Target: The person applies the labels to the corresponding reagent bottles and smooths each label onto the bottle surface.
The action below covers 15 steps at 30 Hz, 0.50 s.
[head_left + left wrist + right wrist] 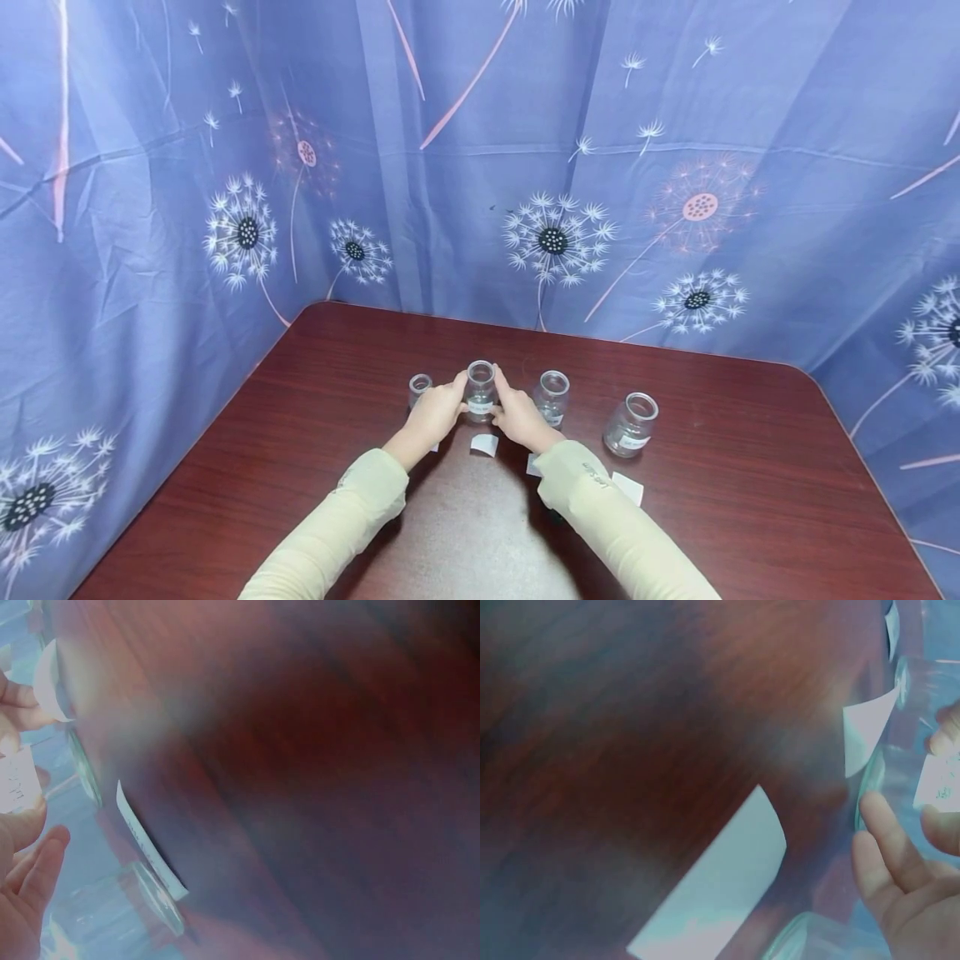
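A clear glass jar [481,382] stands upright between both hands, with a small white label [480,408] across its front. From the left side the left hand [435,412] holds it, and the right hand [521,415] does so from the right. Both thumbs lie at the ends of the label; in the right wrist view small marks show on the label [939,784]. Some of the right hand's fingers [889,844] stick out, off the label. In front of this jar lies a curled white slip of paper [484,445].
A smaller glass jar [420,384] is partly hidden behind the left hand. Right of the hands stand another jar [554,385] and a labelled jar [630,427]. More white slips [628,487] lie on the dark red wooden table [720,500]. A blue curtain [450,217] hangs behind.
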Motion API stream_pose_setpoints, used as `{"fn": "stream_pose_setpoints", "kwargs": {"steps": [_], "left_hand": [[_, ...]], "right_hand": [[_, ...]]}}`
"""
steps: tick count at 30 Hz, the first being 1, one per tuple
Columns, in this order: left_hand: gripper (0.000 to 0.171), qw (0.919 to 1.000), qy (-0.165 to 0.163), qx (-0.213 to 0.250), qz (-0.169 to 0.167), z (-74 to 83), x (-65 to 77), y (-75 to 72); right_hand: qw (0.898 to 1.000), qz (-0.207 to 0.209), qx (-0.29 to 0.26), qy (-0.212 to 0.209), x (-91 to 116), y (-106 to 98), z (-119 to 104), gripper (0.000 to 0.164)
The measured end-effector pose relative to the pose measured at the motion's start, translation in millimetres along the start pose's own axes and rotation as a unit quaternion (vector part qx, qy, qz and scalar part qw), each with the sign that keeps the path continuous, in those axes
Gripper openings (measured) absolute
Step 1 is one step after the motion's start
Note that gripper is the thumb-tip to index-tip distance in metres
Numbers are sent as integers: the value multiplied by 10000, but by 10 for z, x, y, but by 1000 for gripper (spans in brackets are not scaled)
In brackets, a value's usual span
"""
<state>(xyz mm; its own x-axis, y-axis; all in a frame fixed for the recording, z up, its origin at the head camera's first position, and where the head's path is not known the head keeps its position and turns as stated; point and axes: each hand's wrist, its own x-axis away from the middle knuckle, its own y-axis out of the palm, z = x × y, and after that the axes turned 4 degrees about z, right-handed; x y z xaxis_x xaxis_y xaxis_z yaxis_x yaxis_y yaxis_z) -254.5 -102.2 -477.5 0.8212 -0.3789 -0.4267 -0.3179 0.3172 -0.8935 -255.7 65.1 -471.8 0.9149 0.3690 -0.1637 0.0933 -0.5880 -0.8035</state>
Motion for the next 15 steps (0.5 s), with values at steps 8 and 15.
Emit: {"fn": "stream_pose_setpoints", "kwargs": {"steps": [8,15], "left_hand": [[53,9990,275,136,-313,-47,-4,-79],[49,9981,293,382,-379,-64,-8,-150]], "right_hand": [[9984,-314,-468,-74,26,-65,31,65],[9974,-313,-639,-139,38,-88,48,60]]}}
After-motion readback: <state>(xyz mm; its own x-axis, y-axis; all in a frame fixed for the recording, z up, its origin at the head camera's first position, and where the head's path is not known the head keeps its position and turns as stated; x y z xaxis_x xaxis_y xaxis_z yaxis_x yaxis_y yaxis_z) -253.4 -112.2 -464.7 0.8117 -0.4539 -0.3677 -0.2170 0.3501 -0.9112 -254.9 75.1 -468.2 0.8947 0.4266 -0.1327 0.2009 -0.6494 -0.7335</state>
